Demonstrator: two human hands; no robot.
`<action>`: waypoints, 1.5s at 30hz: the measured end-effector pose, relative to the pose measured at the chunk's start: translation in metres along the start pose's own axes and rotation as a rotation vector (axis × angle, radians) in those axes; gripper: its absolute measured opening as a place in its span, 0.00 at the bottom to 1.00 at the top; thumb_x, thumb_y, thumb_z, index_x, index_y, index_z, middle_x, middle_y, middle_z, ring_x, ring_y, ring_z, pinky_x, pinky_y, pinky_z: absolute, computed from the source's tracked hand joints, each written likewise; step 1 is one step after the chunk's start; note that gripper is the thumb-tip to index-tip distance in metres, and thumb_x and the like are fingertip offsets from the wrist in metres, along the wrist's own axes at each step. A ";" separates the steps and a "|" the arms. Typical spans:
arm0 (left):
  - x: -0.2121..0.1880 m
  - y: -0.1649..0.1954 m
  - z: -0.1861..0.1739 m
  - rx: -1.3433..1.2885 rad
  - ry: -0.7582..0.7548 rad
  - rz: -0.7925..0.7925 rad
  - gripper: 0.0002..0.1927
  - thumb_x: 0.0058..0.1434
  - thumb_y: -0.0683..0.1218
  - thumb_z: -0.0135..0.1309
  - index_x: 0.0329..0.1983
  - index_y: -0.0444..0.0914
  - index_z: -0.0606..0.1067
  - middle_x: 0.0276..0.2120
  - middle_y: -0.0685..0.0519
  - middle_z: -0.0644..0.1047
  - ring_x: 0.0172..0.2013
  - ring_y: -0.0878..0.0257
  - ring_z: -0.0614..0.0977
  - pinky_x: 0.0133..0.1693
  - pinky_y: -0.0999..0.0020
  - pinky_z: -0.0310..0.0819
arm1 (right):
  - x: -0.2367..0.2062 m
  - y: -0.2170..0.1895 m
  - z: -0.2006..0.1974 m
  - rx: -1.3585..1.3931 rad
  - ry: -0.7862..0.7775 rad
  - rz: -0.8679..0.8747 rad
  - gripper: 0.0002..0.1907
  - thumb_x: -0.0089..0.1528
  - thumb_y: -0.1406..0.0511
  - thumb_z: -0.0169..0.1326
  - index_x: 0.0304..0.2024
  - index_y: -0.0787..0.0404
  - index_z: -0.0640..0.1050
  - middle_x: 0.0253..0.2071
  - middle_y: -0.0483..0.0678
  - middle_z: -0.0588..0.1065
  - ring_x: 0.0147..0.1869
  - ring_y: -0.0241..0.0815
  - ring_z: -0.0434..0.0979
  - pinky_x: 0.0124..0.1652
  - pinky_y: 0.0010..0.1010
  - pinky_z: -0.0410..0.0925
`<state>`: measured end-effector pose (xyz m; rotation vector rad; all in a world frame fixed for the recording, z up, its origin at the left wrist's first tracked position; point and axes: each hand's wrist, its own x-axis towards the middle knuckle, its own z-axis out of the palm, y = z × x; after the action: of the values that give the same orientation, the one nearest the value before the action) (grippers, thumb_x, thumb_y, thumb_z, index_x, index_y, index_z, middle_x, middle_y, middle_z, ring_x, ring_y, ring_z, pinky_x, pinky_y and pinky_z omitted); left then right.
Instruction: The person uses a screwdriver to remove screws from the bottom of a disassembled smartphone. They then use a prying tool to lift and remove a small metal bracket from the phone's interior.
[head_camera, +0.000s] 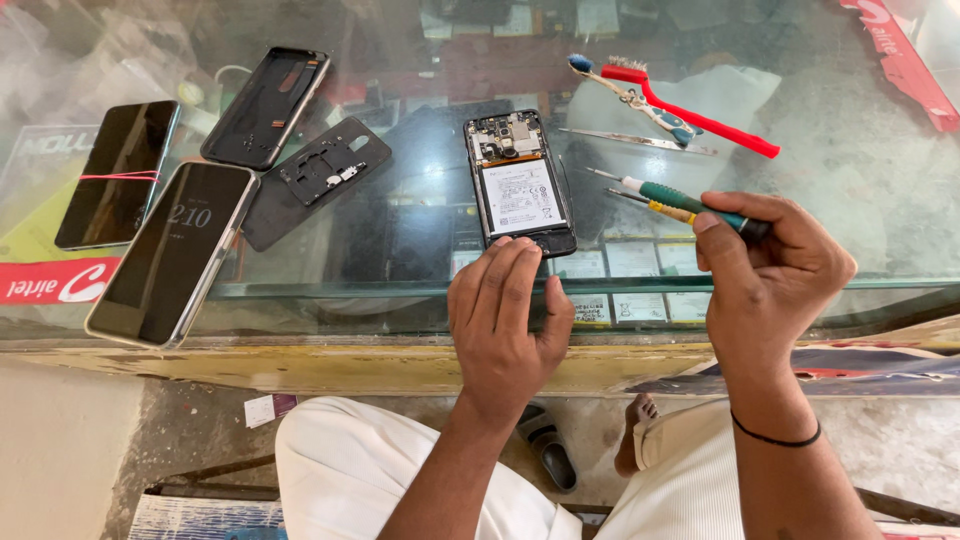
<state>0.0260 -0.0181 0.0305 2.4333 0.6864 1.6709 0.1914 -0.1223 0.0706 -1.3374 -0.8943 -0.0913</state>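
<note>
An opened phone lies back-up on the glass counter, its battery and circuit board exposed. My left hand rests fingers-down at the phone's near end, touching its bottom edge. My right hand is closed around two screwdrivers, one with a green handle and one yellow, their tips pointing left toward the phone. Both hands are over the counter's front edge.
Two intact phones lie at the left. A black back cover and an inner plate sit beside them. A red toothbrush, a blue-handled tool and tweezers lie at the back right.
</note>
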 end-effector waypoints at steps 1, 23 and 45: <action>0.000 0.000 0.000 0.013 0.000 0.006 0.15 0.66 0.42 0.57 0.54 0.33 0.76 0.53 0.47 0.78 0.57 0.52 0.79 0.58 0.54 0.69 | 0.001 -0.001 0.000 -0.003 -0.003 -0.005 0.02 0.69 0.78 0.60 0.44 0.74 0.81 0.30 0.46 0.76 0.30 0.28 0.74 0.31 0.14 0.63; 0.006 0.003 0.000 0.094 -0.014 0.056 0.12 0.65 0.43 0.56 0.51 0.36 0.80 0.51 0.50 0.77 0.54 0.54 0.78 0.55 0.56 0.72 | 0.006 -0.037 0.011 -0.660 -0.301 -0.358 0.18 0.62 0.66 0.65 0.56 0.59 0.83 0.46 0.49 0.73 0.49 0.49 0.67 0.50 0.40 0.65; -0.036 -0.031 0.031 0.357 0.084 0.229 0.22 0.74 0.55 0.42 0.62 0.42 0.76 0.61 0.51 0.72 0.63 0.55 0.72 0.67 0.56 0.58 | 0.035 -0.027 0.014 0.274 -0.194 -0.040 0.28 0.74 0.80 0.44 0.69 0.59 0.48 0.52 0.59 0.71 0.47 0.53 0.82 0.51 0.42 0.78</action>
<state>0.0344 -0.0006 -0.0227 2.7907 0.8050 1.8848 0.1934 -0.1029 0.1125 -1.0844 -1.0573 0.1288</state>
